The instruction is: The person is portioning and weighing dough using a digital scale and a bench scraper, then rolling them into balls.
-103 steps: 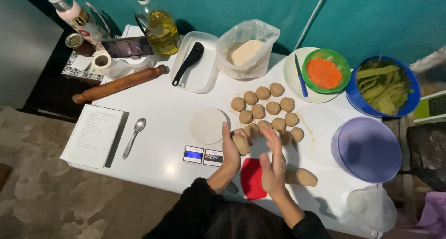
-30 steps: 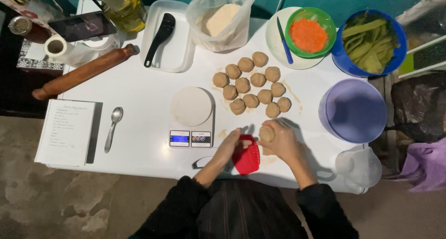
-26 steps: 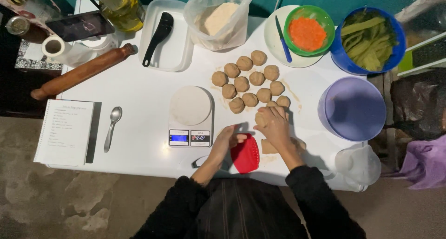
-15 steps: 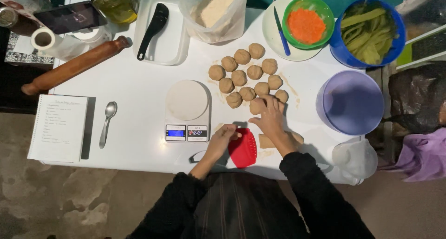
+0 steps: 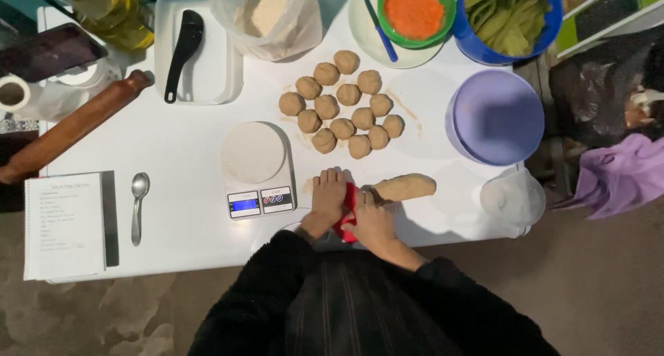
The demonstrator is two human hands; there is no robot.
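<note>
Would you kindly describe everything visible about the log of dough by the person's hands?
The dough log is a pale tan, smooth-looking roll, lying flat on the white table just below the cluster of dough balls. It runs roughly left to right, slightly tilted, its right end rounded and free. Its left end meets the right hand, beside a red scraper that the left hand also rests against. Whether the scraper is cutting into it cannot be told.

A white kitchen scale (image 5: 257,166) sits mid-bench, its small blue-lit display (image 5: 243,204) facing the near edge. Far left lies a dark-screened phone (image 5: 48,52). A clear plastic bag of pale flour (image 5: 271,14) stands at the far edge, and a printed white sheet (image 5: 63,225) lies near left.
</note>
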